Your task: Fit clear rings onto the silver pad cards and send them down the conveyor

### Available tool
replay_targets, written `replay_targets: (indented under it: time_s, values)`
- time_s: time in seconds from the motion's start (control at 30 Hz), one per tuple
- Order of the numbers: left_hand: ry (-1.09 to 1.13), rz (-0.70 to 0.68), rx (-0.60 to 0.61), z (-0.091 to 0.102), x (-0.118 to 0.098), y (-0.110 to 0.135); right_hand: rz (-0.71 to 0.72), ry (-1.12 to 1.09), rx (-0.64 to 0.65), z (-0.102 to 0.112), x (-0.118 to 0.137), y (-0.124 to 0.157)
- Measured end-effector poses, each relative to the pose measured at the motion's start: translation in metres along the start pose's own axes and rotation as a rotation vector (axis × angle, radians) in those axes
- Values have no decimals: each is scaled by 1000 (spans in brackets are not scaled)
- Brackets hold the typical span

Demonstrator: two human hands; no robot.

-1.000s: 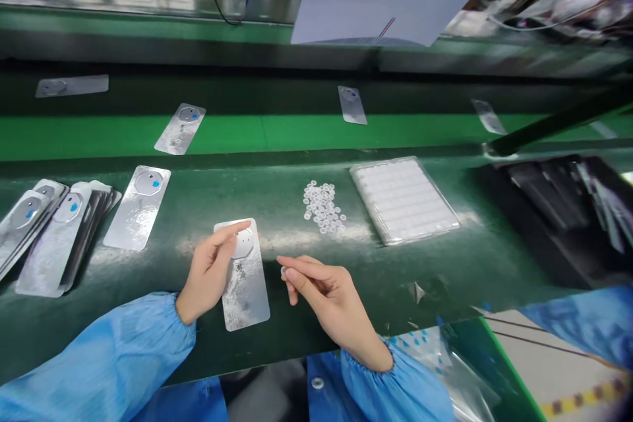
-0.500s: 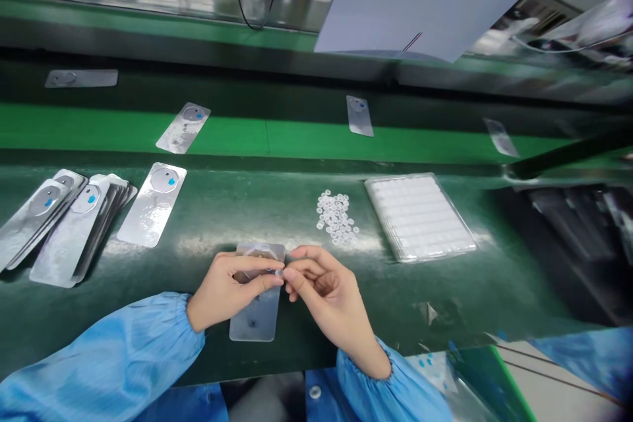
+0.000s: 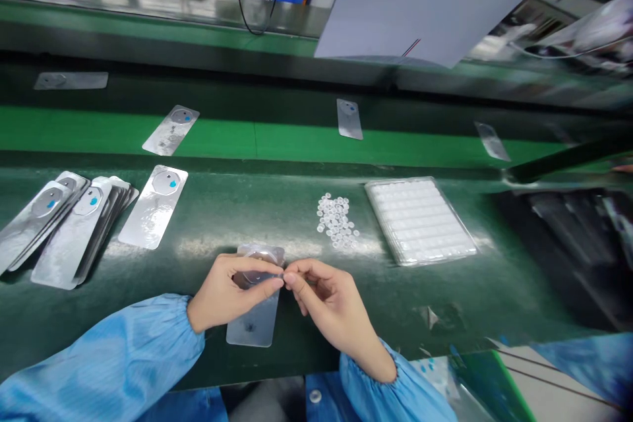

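Green bench (image 3: 232, 211) | silver plate (image 3: 252, 330) beneath left hand (image 3: 222, 293), beside right hand (image 3: 332, 306) | both pinch tiny piece (image 3: 282, 275) (mostly hidden)

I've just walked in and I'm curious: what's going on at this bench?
A person's left hand and right hand come together over a phone-shaped silvery panel on the green bench; anything pinched there is too small to make out. To the right lie a pile of ring-like pieces and clear trays; to the left, stacked panels.

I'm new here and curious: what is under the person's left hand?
A silvery plate. Its far and near ends show; the part directly behind the left hand cannot be seen.
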State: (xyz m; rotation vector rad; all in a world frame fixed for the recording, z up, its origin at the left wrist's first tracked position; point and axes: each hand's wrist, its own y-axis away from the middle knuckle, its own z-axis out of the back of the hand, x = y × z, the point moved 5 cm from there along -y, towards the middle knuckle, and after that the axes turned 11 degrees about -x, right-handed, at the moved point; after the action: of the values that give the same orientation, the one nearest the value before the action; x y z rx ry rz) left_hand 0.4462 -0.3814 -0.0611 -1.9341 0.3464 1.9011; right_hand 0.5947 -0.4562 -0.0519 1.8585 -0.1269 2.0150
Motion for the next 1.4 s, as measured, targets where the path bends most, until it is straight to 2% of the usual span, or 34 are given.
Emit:
replay_targets:
  time_s: [0.1,0.27,0.37,0.63,0.73,0.87,1.03,1.2,1.4]
  values:
    - [4,-42,-25,1,-2,-1,-30,2,-6,1,-4,-1]
    - [-36,-118,-40,4,0,0,-161,-63,126,-3,-8,-2]
    - [-45,-107,-46,5,3,0,-180,-101,138,-4,-7,-3]
    - [-4,-32,-36,3,7,0,-116,-10,90,-2,-7,-5]
    - [20,40,-27,2,10,2,-104,13,68,-1,-6,-5]
    - [40,125,-30,1,13,3,17,107,-8,-2,-1,-3]
    - [-21,128,10,2,17,4,100,228,-64,-7,-3,-1]
    - [-21,151,75,2,19,7,97,251,-102,-8,-6,-1]
    - [37,133,67,2,12,7,95,252,-121,-10,-3,1]
